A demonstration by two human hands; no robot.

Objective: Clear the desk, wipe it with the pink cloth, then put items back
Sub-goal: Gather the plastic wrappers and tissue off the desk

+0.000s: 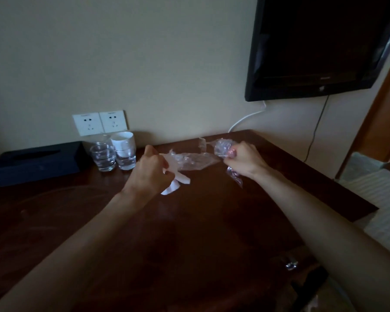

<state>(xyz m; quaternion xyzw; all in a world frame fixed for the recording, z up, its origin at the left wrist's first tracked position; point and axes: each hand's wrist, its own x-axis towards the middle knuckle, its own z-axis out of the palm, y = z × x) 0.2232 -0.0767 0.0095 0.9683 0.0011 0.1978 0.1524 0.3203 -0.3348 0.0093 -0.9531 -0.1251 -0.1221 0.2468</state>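
Clear plastic wrapper stretched between both hands above the back half of the dark wooden desk; crinkled, see-through, with a loose strip sticking up near its right end. Inside the wrapper's left part, a pale pink cloth, folded; its lower corner hangs out below the left hand, just over the desk surface, lighter underside showing. Left hand fingers curled, gripping the left end of the wrapper together with the cloth. Right hand fingers curled into a fist round the bunched right end of the wrapper; a tail of plastic trails out under the wrist. Both forearms bare, reaching in from the near edge. Cannot tell whether the cloth touches the desk. At the desk's back left, two clear drinking glasses side by side, touching or nearly so; the right one has a white paper cup sitting in its mouth. Left of the glasses, a dark tissue box against the wall. Double white wall socket just above the glasses. Black wall-mounted television upper right, a white cable dropping from it behind the desk. Metal drawer knob at the desk's near right front. Room dim.
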